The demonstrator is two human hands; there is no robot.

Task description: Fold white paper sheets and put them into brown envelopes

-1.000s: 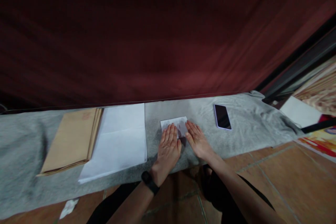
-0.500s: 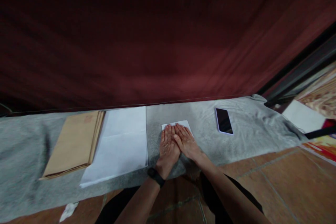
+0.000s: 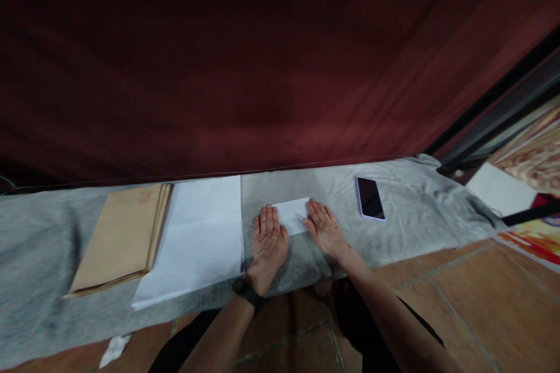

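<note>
A small folded piece of white paper (image 3: 292,217) lies flat on the grey cloth (image 3: 280,186) in front of me. At its left edge rests my left hand (image 3: 269,239), palm down with fingers stretched out, a dark band on the wrist. My right hand (image 3: 324,227) lies flat on the paper's right edge, fingers extended and the thumb pointing inward. Neither hand grips anything. Part of the paper's two side edges is hidden beneath the fingers.
Left of my hands are large white paper sheets (image 3: 203,233) with a crease, partly under a stack of brown envelopes (image 3: 118,233). A phone (image 3: 370,198) lies to the right. A dark red curtain (image 3: 280,87) hangs behind; a white scrap (image 3: 114,351) is on the tiled floor (image 3: 464,297).
My hands were together, overlapping on the folded paper. They have slid apart to its left and right edges, uncovering its middle.
</note>
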